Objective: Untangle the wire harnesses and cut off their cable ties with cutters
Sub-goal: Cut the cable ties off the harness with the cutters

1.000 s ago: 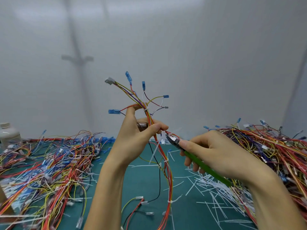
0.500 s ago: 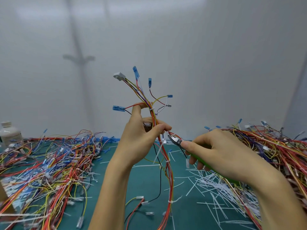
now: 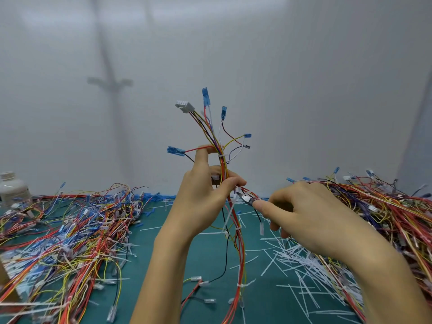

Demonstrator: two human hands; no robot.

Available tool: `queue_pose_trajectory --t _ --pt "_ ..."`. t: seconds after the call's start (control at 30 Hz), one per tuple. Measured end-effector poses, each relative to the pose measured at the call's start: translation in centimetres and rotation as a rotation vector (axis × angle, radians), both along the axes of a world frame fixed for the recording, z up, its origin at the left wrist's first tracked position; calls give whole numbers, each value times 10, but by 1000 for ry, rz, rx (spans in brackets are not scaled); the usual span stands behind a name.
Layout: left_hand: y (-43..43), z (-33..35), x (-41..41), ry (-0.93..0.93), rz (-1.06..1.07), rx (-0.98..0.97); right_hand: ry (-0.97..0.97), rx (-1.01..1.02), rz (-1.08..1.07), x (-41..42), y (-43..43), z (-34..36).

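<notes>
The left hand (image 3: 201,199) is raised on an upright forearm, index finger straight up, thumb and remaining fingers pinching the wire harness (image 3: 223,164). The right hand (image 3: 311,218), just beside it and lower, curls round the cutters (image 3: 247,199).

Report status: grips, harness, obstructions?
Left grip holds harness upright. Right grip holds cutters, tips at white cable tie. No obstruction seen.

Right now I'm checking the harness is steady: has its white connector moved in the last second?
Yes. The white connector has shifted right and slightly up, away from the cross-shaped wall shadow, which stayed put.
</notes>
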State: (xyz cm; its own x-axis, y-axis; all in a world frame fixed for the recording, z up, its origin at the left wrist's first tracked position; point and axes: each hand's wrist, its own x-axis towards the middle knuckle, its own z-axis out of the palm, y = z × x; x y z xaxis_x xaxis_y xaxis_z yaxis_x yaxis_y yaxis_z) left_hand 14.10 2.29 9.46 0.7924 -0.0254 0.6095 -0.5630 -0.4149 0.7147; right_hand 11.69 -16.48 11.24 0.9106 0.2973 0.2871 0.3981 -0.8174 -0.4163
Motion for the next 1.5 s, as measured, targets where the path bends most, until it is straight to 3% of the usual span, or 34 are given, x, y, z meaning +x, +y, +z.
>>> queue_pose_trajectory --t 0.83,1.5 --pt "3 -2 0 46 -70 -26 8 -43 -28 4 -1 -5" --pt "5 -3 0 90 -167 -75 65 48 55 8 -5 -5"
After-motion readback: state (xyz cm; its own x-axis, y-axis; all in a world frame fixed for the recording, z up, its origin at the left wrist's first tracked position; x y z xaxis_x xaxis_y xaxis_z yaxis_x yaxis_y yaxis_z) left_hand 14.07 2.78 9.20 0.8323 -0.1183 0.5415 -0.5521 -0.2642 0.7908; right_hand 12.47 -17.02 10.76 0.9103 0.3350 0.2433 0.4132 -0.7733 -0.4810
